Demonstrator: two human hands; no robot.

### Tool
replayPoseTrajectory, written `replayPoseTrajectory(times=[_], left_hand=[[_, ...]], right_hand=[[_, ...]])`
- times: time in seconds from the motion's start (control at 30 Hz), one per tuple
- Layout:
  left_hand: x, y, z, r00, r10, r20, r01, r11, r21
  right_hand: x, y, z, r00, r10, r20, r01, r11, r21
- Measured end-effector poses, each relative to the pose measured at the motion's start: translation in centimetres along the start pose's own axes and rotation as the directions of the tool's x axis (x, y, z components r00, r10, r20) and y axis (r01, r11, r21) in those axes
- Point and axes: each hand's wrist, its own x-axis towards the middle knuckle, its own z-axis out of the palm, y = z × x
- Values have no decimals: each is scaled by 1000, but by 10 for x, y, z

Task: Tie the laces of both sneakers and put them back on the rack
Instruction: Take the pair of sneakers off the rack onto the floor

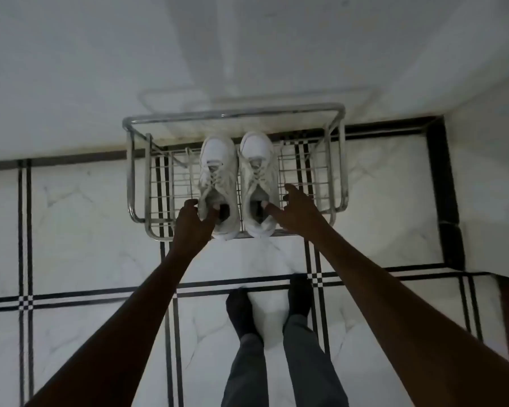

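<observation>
Two white sneakers stand side by side on the chrome wire rack [306, 171], toes toward the wall. My left hand [193, 221] grips the heel collar of the left sneaker [218, 160], thumb outside and fingers in the opening. My right hand [294, 210] has fingers hooked inside the heel opening of the right sneaker [257, 160], with the index finger raised off to the right. The laces on both shoes look loose across the tongues; I cannot tell whether they are tied.
The rack stands against a white wall [247, 54] on a white marble floor [86, 215] with black stripe borders. A wall corner juts in at the right. My own feet in dark socks [241, 312] stand just in front of the rack.
</observation>
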Motion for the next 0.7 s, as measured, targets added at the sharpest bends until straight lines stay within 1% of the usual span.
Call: replayPoseTrajectory(times=[0.07, 0.17, 0.2, 0.27, 0.3, 0.47, 0.57, 0.63, 0.7], left_hand=[[10, -3, 1, 1000, -16, 1, 16, 998, -59], [26, -12, -5, 994, -47, 101, 61, 987, -147], [29, -13, -8, 990, -59, 131, 78, 986, -150], [35, -13, -12, 980, -94, 178, 122, 981, -150], [36, -11, -13, 977, -90, 194, 121, 981, -154], [25, -11, -8, 988, -24, 149, 51, 983, -177], [7, -19, -4, 994, 37, 103, -16, 980, -197], [-7, -29, 0, 995, 54, 83, -36, 979, -201], [-22, -39, 3, 995, 68, 70, -51, 976, -214]], right_hand=[[16, 3, 8, 1000, 10, 4, -10, 1000, 21], [35, 12, 23, 999, 35, 10, -35, 999, 2], [37, 14, 26, 999, 44, 22, -44, 999, 2], [39, 17, 30, 997, 60, 39, -63, 996, 58], [40, 17, 31, 997, 68, 37, -71, 994, 87], [33, 15, 37, 998, 33, -55, -29, 997, 67], [16, 20, 43, 997, 26, -77, -17, 994, 108], [-1, 23, 47, 992, -15, -127, 30, 993, 117], [-16, 31, 52, 976, -92, -195, 111, 990, 89]])
